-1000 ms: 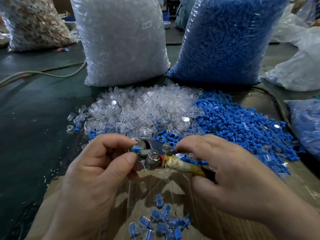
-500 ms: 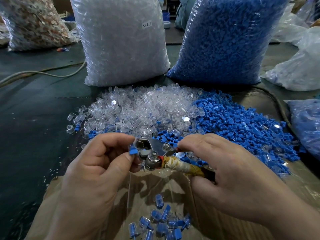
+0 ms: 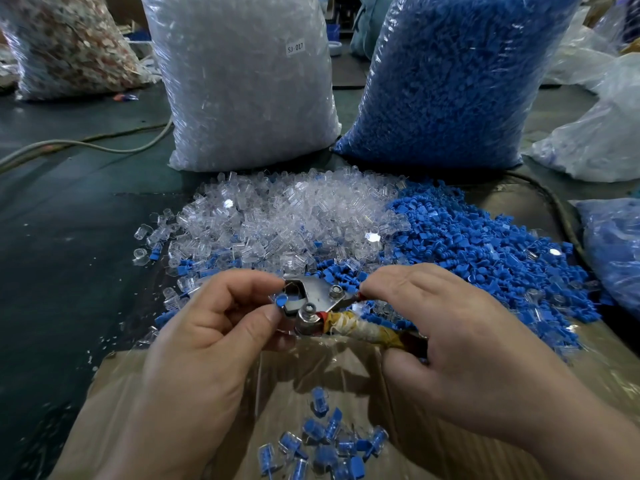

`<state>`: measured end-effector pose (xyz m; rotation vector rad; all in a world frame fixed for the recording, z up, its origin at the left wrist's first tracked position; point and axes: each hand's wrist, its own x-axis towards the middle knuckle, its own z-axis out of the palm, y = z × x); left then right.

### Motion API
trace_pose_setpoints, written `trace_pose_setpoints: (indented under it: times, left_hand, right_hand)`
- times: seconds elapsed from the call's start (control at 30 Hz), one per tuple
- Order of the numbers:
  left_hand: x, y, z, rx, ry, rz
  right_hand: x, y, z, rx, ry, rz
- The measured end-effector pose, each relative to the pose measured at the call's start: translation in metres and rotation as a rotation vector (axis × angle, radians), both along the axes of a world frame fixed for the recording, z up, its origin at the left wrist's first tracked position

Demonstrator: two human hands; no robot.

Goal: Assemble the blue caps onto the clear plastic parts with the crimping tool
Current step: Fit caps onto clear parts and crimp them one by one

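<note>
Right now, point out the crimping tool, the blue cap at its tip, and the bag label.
crimping tool (image 3: 316,294): head view, its metal plate.
blue cap (image 3: 281,301): head view, its round top.
label (image 3: 295,48): head view, sticker's middle.

- The one view comes from the person's head and faces forward and down over the table (image 3: 52,271).
- It sits very near the left hand (image 3: 194,358) and right hand (image 3: 478,348), which fill the lower half; both forearms enter from the bottom edge.
- The crimping tool (image 3: 318,303), with a blue cap (image 3: 281,301) at its head, falls close to the frame's middle, between the hands.
- Farther off, the upper half takes in the clear bag (image 3: 242,81) and the blue bag (image 3: 450,81), both cut by the top edge.
</note>
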<state>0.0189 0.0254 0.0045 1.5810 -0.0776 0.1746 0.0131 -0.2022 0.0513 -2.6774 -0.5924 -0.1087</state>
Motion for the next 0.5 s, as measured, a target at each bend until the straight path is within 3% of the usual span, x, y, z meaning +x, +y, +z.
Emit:
trace_pose_setpoints:
  times: [0.27, 0.5]
  left_hand:
    - [0.0, -0.005, 0.005, -0.038, -0.02, -0.047]
    - [-0.004, -0.008, 0.009, 0.073, -0.09, -0.007]
  right_hand:
    - [0.0, 0.002, -0.001, -0.02, 0.003, -0.018]
    - [0.001, -0.001, -0.001, -0.025, 0.035, -0.006]
